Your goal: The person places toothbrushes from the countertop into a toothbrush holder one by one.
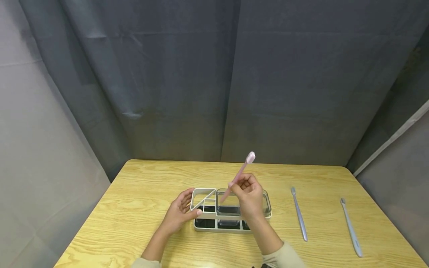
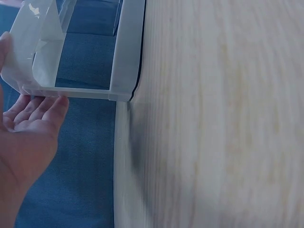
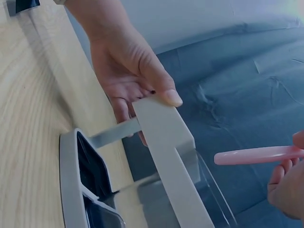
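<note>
A two-tier white toothbrush holder [image 1: 231, 216] with clear cups and a black-lined base stands on the table. My left hand [image 1: 179, 212] grips the left end of its upper tier, thumb at the front and fingers behind; in the right wrist view that thumb [image 3: 171, 97] lies on the white frame [image 3: 164, 137]. Between thumb and fingers, my right hand [image 1: 252, 197] pinches a pink toothbrush [image 1: 240, 172] over the holder. The brush is tilted, its capped-looking head up and to the right, its handle end pointing down toward the middle section.
Right of the holder lie a purple-blue toothbrush [image 1: 300, 217] and, farther right, a light blue toothbrush [image 1: 352, 230], both heads toward the back. Grey curtains [image 1: 187, 93] surround the wooden table [image 1: 134, 208] at the back and sides.
</note>
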Tool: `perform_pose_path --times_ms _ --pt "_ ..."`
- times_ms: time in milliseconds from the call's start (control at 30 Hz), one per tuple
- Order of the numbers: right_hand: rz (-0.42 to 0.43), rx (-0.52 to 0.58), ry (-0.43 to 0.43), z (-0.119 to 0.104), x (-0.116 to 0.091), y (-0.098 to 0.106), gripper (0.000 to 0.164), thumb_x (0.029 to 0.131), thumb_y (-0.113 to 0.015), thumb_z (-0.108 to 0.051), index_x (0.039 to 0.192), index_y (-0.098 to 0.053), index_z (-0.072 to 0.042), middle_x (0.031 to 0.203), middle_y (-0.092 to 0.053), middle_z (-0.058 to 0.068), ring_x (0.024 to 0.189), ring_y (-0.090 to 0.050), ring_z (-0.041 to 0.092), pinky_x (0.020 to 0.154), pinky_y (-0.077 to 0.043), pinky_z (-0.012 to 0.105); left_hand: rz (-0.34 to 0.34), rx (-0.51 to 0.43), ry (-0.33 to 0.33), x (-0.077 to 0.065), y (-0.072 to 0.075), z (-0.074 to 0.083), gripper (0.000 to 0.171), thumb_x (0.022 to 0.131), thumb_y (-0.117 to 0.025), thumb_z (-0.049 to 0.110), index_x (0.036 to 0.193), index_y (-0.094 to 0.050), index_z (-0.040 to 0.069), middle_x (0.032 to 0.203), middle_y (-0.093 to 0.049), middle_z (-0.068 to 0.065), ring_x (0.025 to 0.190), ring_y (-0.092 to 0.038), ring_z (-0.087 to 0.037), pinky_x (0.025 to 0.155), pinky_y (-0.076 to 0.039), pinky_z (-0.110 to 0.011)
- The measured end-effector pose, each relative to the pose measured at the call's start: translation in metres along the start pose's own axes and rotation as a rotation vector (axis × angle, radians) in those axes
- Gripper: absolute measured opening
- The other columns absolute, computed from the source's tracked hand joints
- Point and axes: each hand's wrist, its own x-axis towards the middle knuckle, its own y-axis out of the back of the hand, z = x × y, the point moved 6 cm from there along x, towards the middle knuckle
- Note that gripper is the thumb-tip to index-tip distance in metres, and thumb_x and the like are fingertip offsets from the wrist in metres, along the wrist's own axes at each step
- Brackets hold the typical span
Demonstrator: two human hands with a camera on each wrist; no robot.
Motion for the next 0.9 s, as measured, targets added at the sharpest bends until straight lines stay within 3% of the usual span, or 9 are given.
perform_pose_path --times_ms 467,667,900 --pt "-0.073 -0.136 -0.057 0.022 -0.004 -0.008 0.021 0.076 -0.062 0.015 0.091 -0.047 0.009 0.081 -0.050 0.011 0.072 -0.049 0.015 0.061 -0.046 0.017 -0.007 0.031 -0.005 -0.001 0.002 -0.002 0.076 0.078 -0.075 0.005 0.140 -0.031 -0.002 0.141 -0.036 -0.021 0.130 -0.032 -0.035 0.105 -0.028 -0.038" --pt "-0.110 -0.277 -0.084 0.029 -0.003 -0.009 0.019 0.079 -0.064 0.008 0.092 -0.051 0.007 0.084 -0.052 0.013 0.075 -0.050 0.018 0.063 -0.047 0.019 0.006 0.026 0.004 -0.002 0.003 -0.003 0.077 0.076 -0.076 0.006 0.140 -0.033 0.002 0.141 -0.037 -0.018 0.130 -0.033 -0.034 0.104 -0.030 -0.037" --pt "-0.198 -0.486 -0.088 0.034 -0.001 -0.012 0.012 0.086 -0.066 -0.007 0.091 -0.058 0.001 0.085 -0.057 0.010 0.076 -0.053 0.020 0.063 -0.047 0.022 -0.003 0.011 -0.002 -0.001 0.002 -0.001 0.078 0.076 -0.076 0.005 0.140 -0.032 0.000 0.141 -0.037 -0.020 0.130 -0.032 -0.036 0.104 -0.029 -0.039"
